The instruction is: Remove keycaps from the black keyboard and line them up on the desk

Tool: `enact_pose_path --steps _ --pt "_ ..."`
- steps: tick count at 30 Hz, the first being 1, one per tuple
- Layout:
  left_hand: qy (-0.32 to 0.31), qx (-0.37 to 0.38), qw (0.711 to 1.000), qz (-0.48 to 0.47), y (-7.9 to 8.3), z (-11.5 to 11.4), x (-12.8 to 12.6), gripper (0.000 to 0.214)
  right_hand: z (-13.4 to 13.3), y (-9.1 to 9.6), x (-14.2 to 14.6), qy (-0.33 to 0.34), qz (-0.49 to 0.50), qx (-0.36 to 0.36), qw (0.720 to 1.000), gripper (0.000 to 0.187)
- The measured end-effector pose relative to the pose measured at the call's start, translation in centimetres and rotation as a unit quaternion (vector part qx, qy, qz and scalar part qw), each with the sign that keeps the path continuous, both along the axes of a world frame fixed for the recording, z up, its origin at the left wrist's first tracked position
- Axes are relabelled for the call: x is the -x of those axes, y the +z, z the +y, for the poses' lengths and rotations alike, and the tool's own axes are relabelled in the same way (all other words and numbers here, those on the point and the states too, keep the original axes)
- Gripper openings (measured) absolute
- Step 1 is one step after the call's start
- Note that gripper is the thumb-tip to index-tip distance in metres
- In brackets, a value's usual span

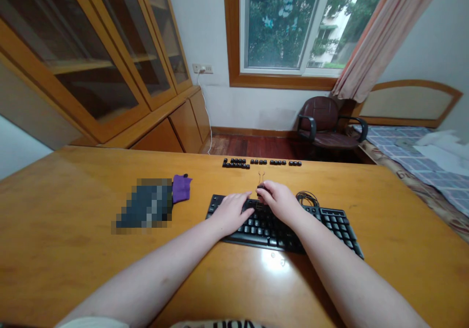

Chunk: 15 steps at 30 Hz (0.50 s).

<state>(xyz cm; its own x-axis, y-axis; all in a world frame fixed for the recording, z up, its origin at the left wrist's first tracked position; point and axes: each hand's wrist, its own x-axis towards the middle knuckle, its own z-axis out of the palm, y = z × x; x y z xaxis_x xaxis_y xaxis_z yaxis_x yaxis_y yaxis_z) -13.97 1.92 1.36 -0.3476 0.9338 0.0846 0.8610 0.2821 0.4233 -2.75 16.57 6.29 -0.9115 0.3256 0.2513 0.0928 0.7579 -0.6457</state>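
A black keyboard (256, 237) lies on the wooden desk in front of me, with a gap in its upper key rows where caps are off. My left hand (231, 213) rests over its left part, fingers stretched out and thumb apart. Above the upper rows, my right hand (281, 202) pinches a keycap puller (261, 187), whose two thin wire prongs point away from me. Whether a cap is also in those fingers is too small to tell. Beyond the keyboard, loose black keycaps (236, 164) are laid out in groups near the desk's far edge.
On the desk (73, 259), a blurred-out dark object (144, 206) lies at left beside a purple cloth pouch (181, 188). A coiled black cable (308, 199) sits behind the keyboard. Past the desk stand a chair (322, 122), a bed (399, 140) and a glass-doored cabinet (146, 103).
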Motion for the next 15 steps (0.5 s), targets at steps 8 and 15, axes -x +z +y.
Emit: enact_pose_path --steps 8,15 --pt "-0.046 0.020 0.999 -0.008 1.0 -1.8 0.1 0.053 -1.2 -2.0 0.6 0.042 -0.010 0.068 0.997 0.016" --pt "-0.063 0.003 0.998 0.005 1.0 -2.1 0.3 0.050 -1.2 -1.8 0.6 0.054 -0.028 0.040 0.997 0.016"
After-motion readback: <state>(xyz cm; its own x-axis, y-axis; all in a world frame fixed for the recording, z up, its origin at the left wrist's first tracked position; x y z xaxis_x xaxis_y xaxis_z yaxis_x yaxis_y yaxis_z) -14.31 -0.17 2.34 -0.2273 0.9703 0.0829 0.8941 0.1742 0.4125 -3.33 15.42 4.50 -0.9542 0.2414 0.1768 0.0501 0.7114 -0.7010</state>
